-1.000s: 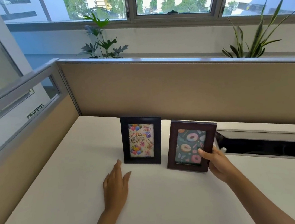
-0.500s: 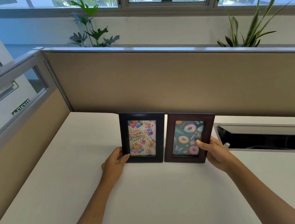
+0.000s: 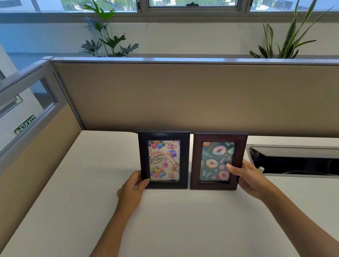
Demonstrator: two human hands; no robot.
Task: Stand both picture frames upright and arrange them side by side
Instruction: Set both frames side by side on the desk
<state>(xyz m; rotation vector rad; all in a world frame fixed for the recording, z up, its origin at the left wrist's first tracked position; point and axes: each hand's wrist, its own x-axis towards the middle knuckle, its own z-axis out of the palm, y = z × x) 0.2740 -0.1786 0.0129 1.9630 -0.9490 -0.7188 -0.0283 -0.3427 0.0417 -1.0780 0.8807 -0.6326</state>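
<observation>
- Our left hand point(image 3: 132, 188) pinches the lower left edge of the black frame point(image 3: 164, 159), thumb in front, fingers behind.
- Our right hand point(image 3: 247, 175) grips the lower right edge of the brown frame point(image 3: 217, 161) the same way.
- Both frames stand upright on the desk point(image 3: 176, 233), toward its back edge, side by side with a thin gap between them.
- Letting go unevenly could tip a frame if its rear stand, hidden from us, isn't set.
- Nudging right risks the open cable slot point(image 3: 307, 160).
</observation>
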